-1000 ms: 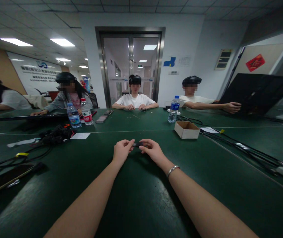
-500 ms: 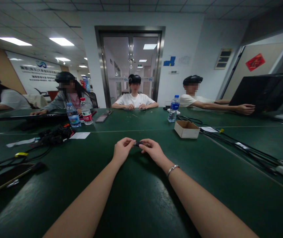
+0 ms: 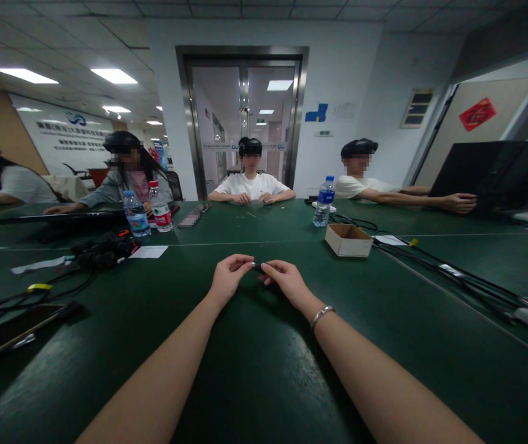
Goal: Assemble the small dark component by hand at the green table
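Just past the middle of the green table (image 3: 245, 370), my two hands meet around a small dark object (image 3: 257, 267). It is short and narrow, with a lighter, shiny end on the left, and too small to identify. My left hand (image 3: 229, 275) pinches that left end between thumb and fingertips. At the other end, the thumb and forefinger of my right hand (image 3: 286, 280) are closed on the dark part. Fingers cover much of the object. A silver bracelet (image 3: 323, 317) sits on my right wrist.
An open cardboard box (image 3: 348, 242) stands ahead right, near a water bottle (image 3: 323, 201) and black cables (image 3: 467, 280). Two bottles (image 3: 137, 214), tangled black gear (image 3: 101, 250) and a phone-like slab (image 3: 14, 330) lie leftward. Several people sit across the table.
My hands stay together and have barely shifted. Less of the dark object shows between my fingers now. The right fingers sit slightly differently on it.
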The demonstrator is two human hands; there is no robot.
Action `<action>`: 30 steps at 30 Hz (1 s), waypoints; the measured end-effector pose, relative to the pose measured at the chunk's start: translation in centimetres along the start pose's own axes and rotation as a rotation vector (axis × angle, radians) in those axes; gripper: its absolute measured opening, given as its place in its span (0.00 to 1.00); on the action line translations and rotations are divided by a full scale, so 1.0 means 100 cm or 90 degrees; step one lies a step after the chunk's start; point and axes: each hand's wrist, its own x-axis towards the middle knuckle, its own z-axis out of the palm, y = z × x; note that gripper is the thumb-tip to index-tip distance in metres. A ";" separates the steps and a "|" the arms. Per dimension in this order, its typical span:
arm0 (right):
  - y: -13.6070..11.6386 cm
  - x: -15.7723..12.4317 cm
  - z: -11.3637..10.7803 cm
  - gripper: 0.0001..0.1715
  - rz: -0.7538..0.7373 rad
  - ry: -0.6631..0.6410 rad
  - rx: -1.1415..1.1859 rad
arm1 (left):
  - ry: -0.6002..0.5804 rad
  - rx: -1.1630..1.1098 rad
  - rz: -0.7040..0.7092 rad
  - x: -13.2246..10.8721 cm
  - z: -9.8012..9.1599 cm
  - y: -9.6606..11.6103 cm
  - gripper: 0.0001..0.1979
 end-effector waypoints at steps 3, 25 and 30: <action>0.001 0.000 -0.002 0.22 0.000 -0.005 -0.007 | 0.015 -0.040 -0.020 0.001 0.001 -0.001 0.16; 0.004 0.002 -0.001 0.27 0.004 0.007 -0.002 | 0.023 -0.183 -0.086 -0.001 0.003 -0.006 0.23; 0.005 0.003 -0.001 0.27 0.004 0.015 -0.013 | 0.054 -0.247 -0.173 -0.001 0.006 0.000 0.18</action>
